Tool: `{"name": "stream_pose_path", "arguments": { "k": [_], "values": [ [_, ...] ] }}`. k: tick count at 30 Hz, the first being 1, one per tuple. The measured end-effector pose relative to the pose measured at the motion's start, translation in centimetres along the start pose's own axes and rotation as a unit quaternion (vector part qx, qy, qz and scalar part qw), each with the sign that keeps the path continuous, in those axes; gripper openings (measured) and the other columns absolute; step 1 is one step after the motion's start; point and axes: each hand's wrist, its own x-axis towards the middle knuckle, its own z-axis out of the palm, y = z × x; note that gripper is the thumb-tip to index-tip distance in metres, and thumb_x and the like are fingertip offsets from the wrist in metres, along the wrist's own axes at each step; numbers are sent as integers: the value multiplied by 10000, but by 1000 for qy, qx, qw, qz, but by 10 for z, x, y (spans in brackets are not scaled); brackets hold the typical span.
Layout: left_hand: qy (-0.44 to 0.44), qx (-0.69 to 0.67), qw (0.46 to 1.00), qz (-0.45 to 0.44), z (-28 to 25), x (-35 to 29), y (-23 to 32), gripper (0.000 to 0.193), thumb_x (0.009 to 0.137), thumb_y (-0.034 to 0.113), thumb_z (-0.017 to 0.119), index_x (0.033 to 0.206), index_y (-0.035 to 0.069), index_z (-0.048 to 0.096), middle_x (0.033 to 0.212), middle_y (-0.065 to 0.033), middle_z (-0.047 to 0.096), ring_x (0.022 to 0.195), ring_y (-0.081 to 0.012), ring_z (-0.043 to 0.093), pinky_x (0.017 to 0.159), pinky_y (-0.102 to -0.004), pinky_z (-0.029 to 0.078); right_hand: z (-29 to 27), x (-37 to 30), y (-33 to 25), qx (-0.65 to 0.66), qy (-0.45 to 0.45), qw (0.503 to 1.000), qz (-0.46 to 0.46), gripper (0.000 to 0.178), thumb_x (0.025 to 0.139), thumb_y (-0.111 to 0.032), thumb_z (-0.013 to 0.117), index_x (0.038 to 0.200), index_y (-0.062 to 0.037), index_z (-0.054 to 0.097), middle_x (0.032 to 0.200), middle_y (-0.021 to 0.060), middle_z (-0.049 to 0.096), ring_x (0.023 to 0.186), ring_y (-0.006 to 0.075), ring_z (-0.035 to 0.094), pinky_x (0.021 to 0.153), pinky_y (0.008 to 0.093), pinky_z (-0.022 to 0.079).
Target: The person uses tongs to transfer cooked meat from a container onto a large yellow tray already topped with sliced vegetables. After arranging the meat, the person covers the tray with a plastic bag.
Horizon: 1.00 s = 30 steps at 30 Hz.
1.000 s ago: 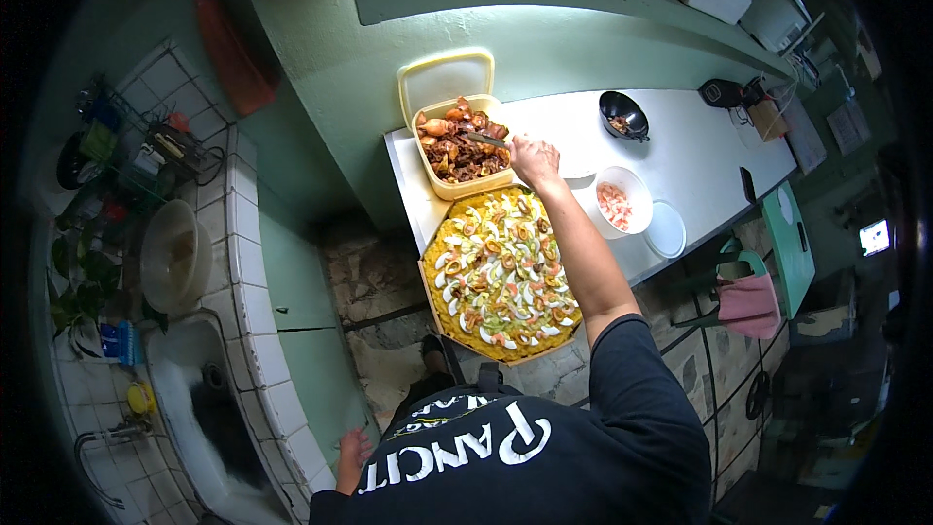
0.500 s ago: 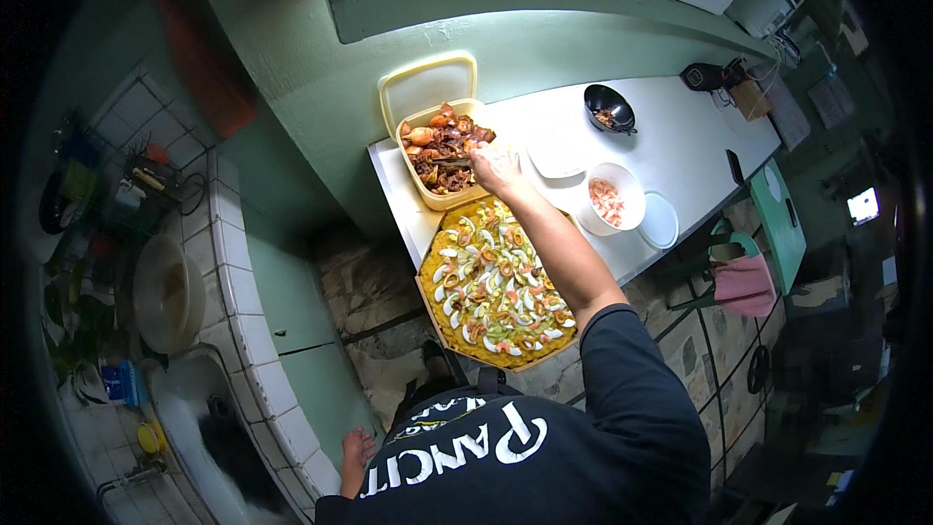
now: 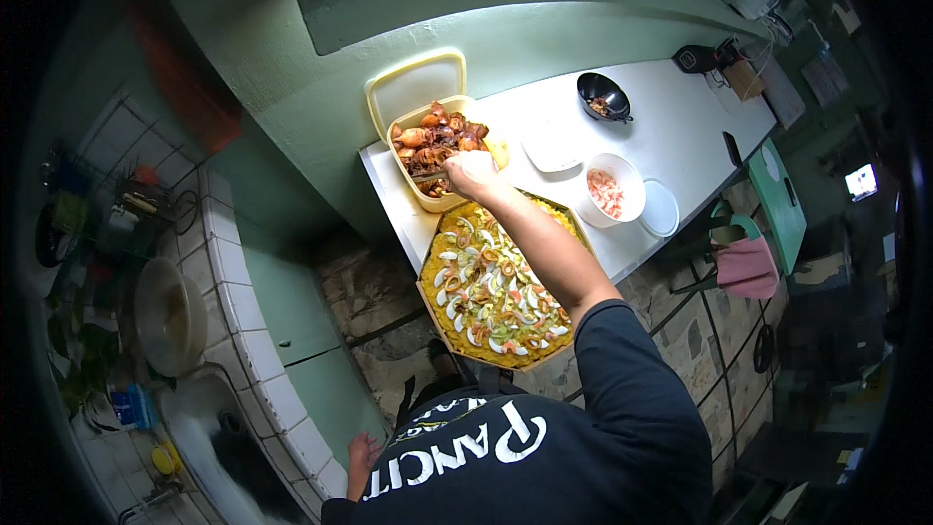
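Note:
My right hand is closed around a thin metal utensil, whose kind I cannot make out. The utensil reaches into a yellow-rimmed plastic container filled with reddish-brown, squid-like pieces in dark sauce. Below my right forearm, an octagonal tray holds yellow noodles topped with egg wedges, rings and shredded greens. The tray juts past the table's near edge. My left hand hangs low beside my body, fingers apart and holding nothing.
On the white table stand a white tub of pink shrimp-like pieces, a round lid, a white container and a black bowl. A yellow-rimmed lid leans on the wall. A tiled sink counter is at left.
My right hand has moved slightly left and nearer to me over the container, still gripping the utensil. The whole view has shifted a little. My left hand stays low.

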Motion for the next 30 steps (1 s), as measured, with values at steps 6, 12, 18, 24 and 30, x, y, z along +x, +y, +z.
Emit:
{"name": "stream_pose_path", "arguments": {
  "k": [6, 12, 18, 24, 30],
  "values": [
    [51, -4, 999, -4, -3, -16, 10, 491, 928, 396, 490, 1341, 150, 393, 1184, -99, 550, 911, -277, 589, 739, -449, 461, -40, -10, 41, -27, 8, 999, 42, 154, 775, -155, 557, 801, -75, 686, 826, 141, 685, 791, 280, 675, 699, 432, 521],
    [7, 54, 998, -18, -18, -14, 13, 487, 928, 390, 486, 1347, 156, 404, 1166, -98, 555, 903, -263, 586, 666, -411, 462, -30, -13, 20, 40, 36, 999, 8, 110, 749, -136, 576, 775, -76, 665, 833, 133, 666, 768, 304, 653, 673, 440, 511],
    [3, 228, 964, 136, 8, -40, 43, 445, 927, 394, 487, 1291, 143, 441, 1079, -77, 553, 858, -253, 572, 677, -424, 461, 0, -12, -12, -50, 98, 994, -17, 112, 777, -155, 554, 798, -95, 646, 899, 78, 601, 851, 271, 626, 651, 422, 501],
    [31, 196, 974, 110, 13, -60, 37, 426, 924, 400, 487, 1265, 146, 463, 1086, -73, 555, 876, -260, 569, 759, -466, 444, 8, -15, 17, -10, 141, 989, -33, 126, 794, -153, 543, 785, -98, 656, 866, 73, 613, 763, 258, 647, 608, 403, 501],
    [41, 88, 995, -4, 13, -37, 15, 452, 913, 406, 492, 1292, 162, 466, 1109, -87, 555, 902, -265, 574, 824, -498, 431, 12, -20, 4, -78, 140, 984, -78, 90, 757, -171, 596, 821, -114, 626, 888, 59, 587, 774, 247, 631, 630, 380, 500]
  ]
}}
